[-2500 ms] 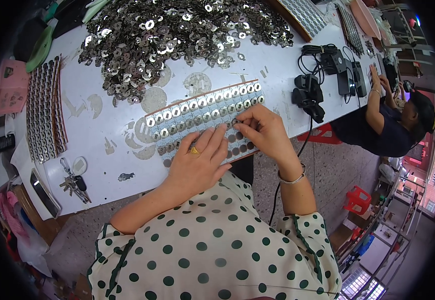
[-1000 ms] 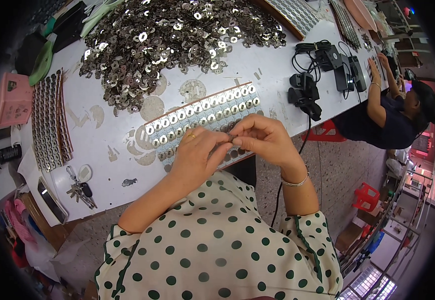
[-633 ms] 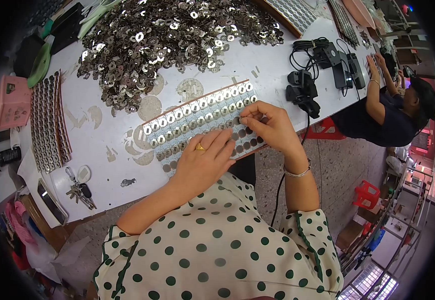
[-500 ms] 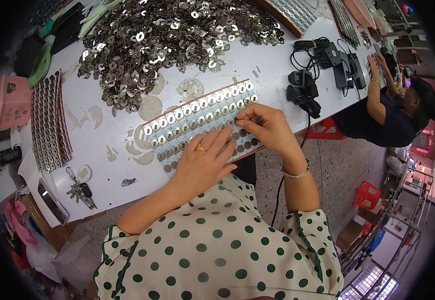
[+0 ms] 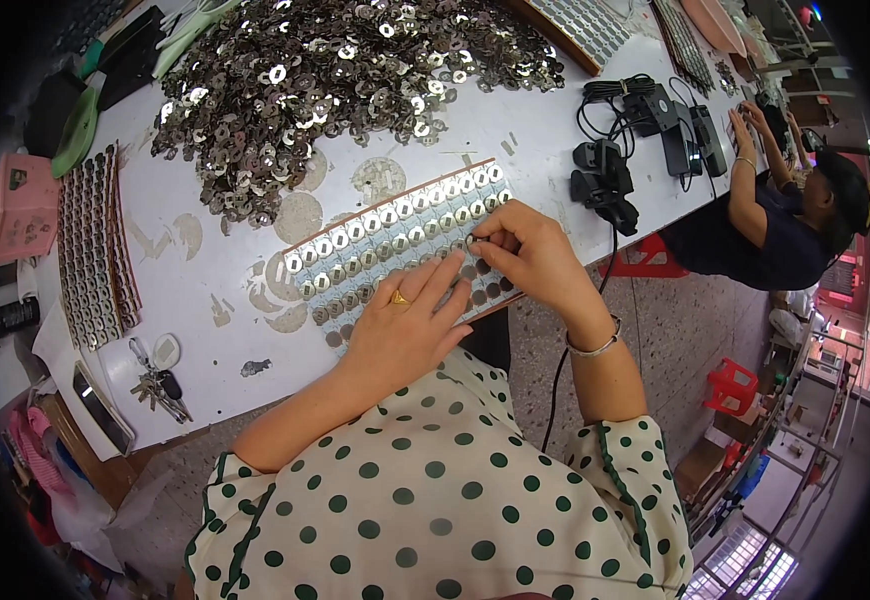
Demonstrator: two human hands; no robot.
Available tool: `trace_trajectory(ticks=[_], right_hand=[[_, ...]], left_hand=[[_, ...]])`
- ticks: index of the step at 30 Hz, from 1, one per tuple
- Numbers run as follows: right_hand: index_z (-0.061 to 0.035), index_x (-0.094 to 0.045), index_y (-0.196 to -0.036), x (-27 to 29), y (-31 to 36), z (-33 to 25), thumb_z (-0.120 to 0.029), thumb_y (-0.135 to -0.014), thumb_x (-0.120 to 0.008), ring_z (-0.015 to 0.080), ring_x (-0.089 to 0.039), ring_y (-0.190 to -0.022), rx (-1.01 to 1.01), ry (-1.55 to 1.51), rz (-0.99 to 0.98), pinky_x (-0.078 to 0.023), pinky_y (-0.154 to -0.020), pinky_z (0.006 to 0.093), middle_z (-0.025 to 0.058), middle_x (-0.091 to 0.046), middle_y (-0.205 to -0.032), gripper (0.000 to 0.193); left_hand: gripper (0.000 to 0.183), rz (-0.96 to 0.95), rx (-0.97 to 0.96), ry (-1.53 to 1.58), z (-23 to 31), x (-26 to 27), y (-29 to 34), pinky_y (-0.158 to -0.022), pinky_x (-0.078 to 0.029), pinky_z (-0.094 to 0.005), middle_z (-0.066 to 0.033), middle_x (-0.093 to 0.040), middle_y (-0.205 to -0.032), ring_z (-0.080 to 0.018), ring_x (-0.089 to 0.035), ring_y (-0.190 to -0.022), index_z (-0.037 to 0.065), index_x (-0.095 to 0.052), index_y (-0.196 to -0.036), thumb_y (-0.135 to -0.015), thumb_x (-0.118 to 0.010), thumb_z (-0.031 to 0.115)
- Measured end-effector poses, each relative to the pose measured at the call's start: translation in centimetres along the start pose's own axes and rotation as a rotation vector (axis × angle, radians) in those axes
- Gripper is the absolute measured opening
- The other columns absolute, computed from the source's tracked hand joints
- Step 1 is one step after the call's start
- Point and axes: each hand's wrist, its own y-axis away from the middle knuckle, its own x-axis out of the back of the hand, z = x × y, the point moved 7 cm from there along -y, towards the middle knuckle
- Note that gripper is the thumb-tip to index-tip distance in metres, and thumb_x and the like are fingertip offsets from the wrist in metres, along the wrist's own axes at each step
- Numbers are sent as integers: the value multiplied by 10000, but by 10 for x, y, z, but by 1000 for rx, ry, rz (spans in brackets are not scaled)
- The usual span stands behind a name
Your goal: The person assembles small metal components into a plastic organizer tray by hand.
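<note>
A flat board (image 5: 389,204) with a red-brown edge lies slanted in front of me, holding rows of round silvery metal pieces with dark slots at their centres. Plain dark discs (image 5: 480,298) show in the rows nearest me. My left hand (image 5: 398,325) rests across the near part of the board, fingers stretched out and covering several pieces. Over the right part of the board, my right hand (image 5: 535,255) pinches a small metal piece (image 5: 474,241) between thumb and forefinger, low over a row. The fingers hide much of that piece.
Beyond the board spreads a large heap of loose metal pieces (image 5: 325,80). Filled boards (image 5: 95,250) stand at left, near keys (image 5: 163,385) and a phone (image 5: 102,408). Black cabled devices (image 5: 600,180) lie at right. Farther right, a co-worker (image 5: 765,235) sits at the table.
Both hands stay almost where they were; the right fingers shift very slightly, still pinching at the same row. The whole view has moved a little.
</note>
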Motion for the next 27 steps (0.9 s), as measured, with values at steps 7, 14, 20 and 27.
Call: trace_trajectory(ticks=[7, 14, 20, 27], right_hand=[[-21, -715, -1060, 15, -24, -15, -23, -865, -774, 81, -573, -641, 189, 87, 47, -480, -586, 258, 29, -657, -806, 203], [-58, -698, -1169, 0, -91, -50, 33, -873, -695, 262, -636, -831, 633, 649, 304, -559, -694, 352, 90, -707, -946, 310], [-35, -669, -1228, 17, -85, -15, 31, -918, -669, 169, -650, -851, 448, 312, 343, -556, -734, 300, 89, -686, -1010, 317], [-2, -611, -1316, 12, -63, 1, 4, -956, -658, 81, -612, -913, 103, -695, 160, -543, -776, 248, 22, -642, -1012, 363]], left_hand=[[478, 9, 1, 28, -2, 3, 1, -1047, -378, -395, -103, -502, -1499, -254, -509, -1277, 86, -642, -1243, -873, -745, 371], [491, -16, -39, 81, -1, 9, 7, -1035, -384, -390, -123, -499, -1500, -250, -511, -1267, 58, -639, -1233, -846, -764, 334], [492, -18, -25, 127, -5, 11, 13, -1035, -392, -399, -109, -499, -1509, -251, -515, -1269, 66, -641, -1246, -854, -755, 341], [485, 47, -17, 109, -8, 12, 12, -1011, -412, -399, -105, -535, -1464, -256, -523, -1251, 70, -642, -1251, -864, -757, 338]])
